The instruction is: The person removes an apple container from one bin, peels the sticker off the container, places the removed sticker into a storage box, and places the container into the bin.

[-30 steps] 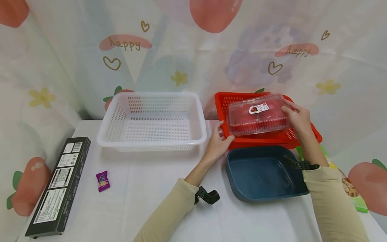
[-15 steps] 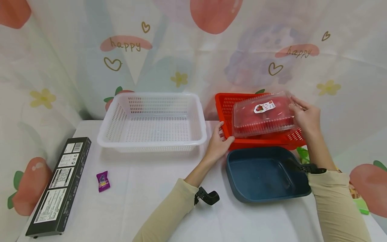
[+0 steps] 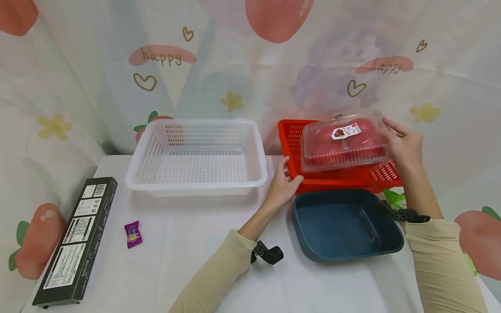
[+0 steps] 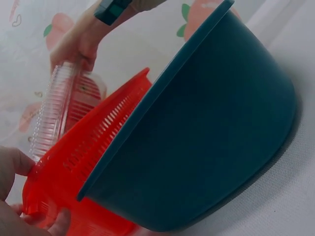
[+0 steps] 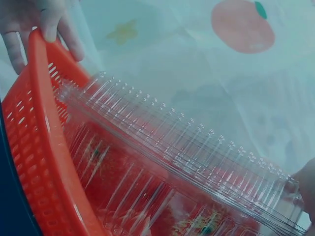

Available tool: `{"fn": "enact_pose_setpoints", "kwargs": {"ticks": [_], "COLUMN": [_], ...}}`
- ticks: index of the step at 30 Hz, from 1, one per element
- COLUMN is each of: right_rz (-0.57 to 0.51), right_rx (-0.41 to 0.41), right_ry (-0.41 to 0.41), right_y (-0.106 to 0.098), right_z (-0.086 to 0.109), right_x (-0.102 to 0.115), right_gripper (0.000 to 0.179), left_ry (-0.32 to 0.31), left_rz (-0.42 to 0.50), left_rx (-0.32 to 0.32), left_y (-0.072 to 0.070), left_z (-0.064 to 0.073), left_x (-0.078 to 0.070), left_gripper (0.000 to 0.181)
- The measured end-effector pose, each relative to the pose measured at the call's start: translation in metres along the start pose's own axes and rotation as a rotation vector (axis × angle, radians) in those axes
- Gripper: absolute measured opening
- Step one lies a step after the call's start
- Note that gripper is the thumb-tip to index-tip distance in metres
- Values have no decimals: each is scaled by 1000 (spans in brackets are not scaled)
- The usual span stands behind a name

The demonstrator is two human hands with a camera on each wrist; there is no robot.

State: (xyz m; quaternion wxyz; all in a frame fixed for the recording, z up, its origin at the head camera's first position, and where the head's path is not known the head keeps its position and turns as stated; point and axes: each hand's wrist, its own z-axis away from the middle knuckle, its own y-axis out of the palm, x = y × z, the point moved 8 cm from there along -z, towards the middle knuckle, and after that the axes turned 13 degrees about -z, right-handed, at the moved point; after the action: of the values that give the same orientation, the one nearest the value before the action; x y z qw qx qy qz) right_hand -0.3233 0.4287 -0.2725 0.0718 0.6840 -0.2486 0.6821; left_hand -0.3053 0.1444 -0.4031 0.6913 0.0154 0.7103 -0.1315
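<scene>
A clear plastic clamshell box (image 3: pixel 344 141) of red fruit, with a white label on its lid, is tilted over the red basket (image 3: pixel 332 180). My right hand (image 3: pixel 405 145) grips the box's right end. In the right wrist view the ribbed box (image 5: pixel 162 147) crosses the basket's rim, its left end still inside the basket. My left hand (image 3: pixel 283 184) holds the basket's left front corner, thumb over the rim and fingers at the outer wall. The left wrist view shows the same hand (image 4: pixel 15 191) at the basket (image 4: pixel 54 191).
A dark blue basin (image 3: pixel 346 226) stands right in front of the red basket. To its left is a white perforated basket (image 3: pixel 203 189). A purple wrapped sweet (image 3: pixel 133 234) and a long black box (image 3: pixel 76 239) lie further left. A green packet (image 3: pixel 395 198) shows behind my right arm.
My right hand has moved right and up with the fruit box, raising its right end above the red basket's rim. The left hand and the red basket have stayed put.
</scene>
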Motion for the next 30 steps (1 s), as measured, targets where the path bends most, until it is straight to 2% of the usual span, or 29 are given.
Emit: {"fn": "enact_pose_setpoints", "kwargs": {"ticks": [5, 9, 12, 13, 16, 18, 22, 25, 30], "right_rz": [-197, -321, -359, -371, -397, -441, -522, -572, -629], "right_rx": [7, 34, 46, 48, 55, 66, 100, 121, 148], "right_ry": [16, 22, 23, 25, 40, 51, 48, 38, 33], "right_y": [-3, -5, -6, -5, -4, -2, 3, 7, 17], "right_z": [2, 6, 10, 11, 15, 18, 27, 36, 50], "right_x": [2, 4, 5, 5, 6, 6, 10, 15, 24], "right_gripper": [50, 55, 57, 57, 57, 56, 53, 53, 53], "left_ry": [-13, 48, 117, 143, 201, 224, 216, 207, 248], "left_rz": [6, -139, -268, -281, -243, -188, -108, -93, -108], "left_rx": [-4, -59, -111, -120, -124, -103, -19, 34, 68], "left_y": [0, -3, -7, -7, -12, -17, -33, -46, -61], "left_z": [1, 4, 8, 10, 12, 11, 7, 7, 13], "left_x": [-2, -14, -28, -33, -47, -55, -64, -67, -78], "left_gripper": [70, 74, 78, 78, 76, 72, 66, 62, 61]}}
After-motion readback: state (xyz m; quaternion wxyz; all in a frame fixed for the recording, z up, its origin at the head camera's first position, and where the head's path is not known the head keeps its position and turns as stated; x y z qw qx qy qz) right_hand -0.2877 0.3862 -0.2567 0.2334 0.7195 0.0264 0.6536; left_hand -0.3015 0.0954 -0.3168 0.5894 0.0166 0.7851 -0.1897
